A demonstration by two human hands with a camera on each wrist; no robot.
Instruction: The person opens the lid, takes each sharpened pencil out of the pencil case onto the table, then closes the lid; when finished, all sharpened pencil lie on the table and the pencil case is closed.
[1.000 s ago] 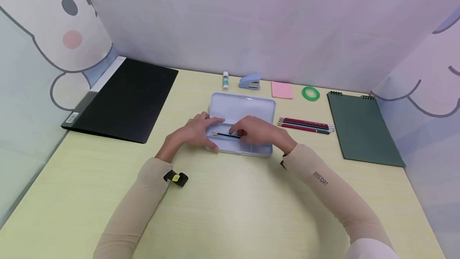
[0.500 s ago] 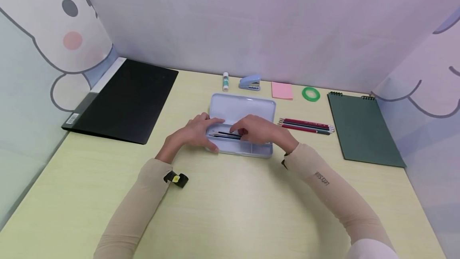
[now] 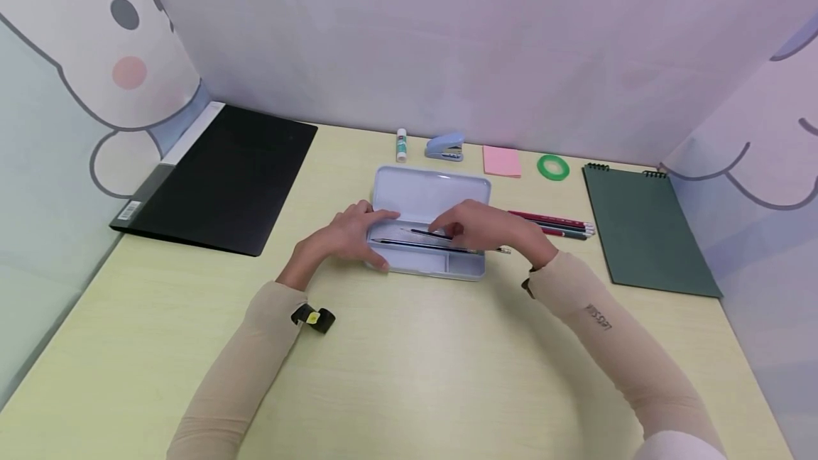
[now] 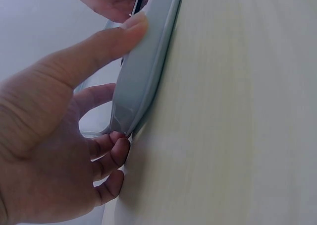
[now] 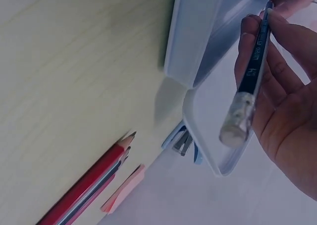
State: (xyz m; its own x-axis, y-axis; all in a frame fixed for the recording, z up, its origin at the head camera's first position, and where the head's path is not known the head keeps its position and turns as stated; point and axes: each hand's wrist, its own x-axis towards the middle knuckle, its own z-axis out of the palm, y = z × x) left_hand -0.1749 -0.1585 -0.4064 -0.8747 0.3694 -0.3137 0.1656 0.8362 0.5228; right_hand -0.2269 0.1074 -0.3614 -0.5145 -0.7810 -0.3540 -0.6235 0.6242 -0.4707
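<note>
The pale blue pencil case [image 3: 415, 260] lies open in the middle of the table [image 3: 409, 375], its lid [image 3: 429, 192] laid back on the far side; the left hand [image 3: 350, 234] grips the case's left end, thumb on the near wall and fingers curled about the end; the right hand [image 3: 478, 226] pinches a dark pencil [image 5: 256, 66] between thumb and fingers, over the case, its tip leftward and its silver end past the right edge; a second pencil [image 3: 415, 244] lies lengthwise in the case, nearer than the held one; just right of the case lie red and dark pencils [image 3: 551, 218], then a green spiral pad [image 3: 648, 229]; beyond the lid sit a glue stick [image 3: 401, 145], stapler [image 3: 444, 146], pink notes [image 3: 501, 161] and green tape [image 3: 541, 167]; a black folder [image 3: 224, 176] lies far left.
</note>
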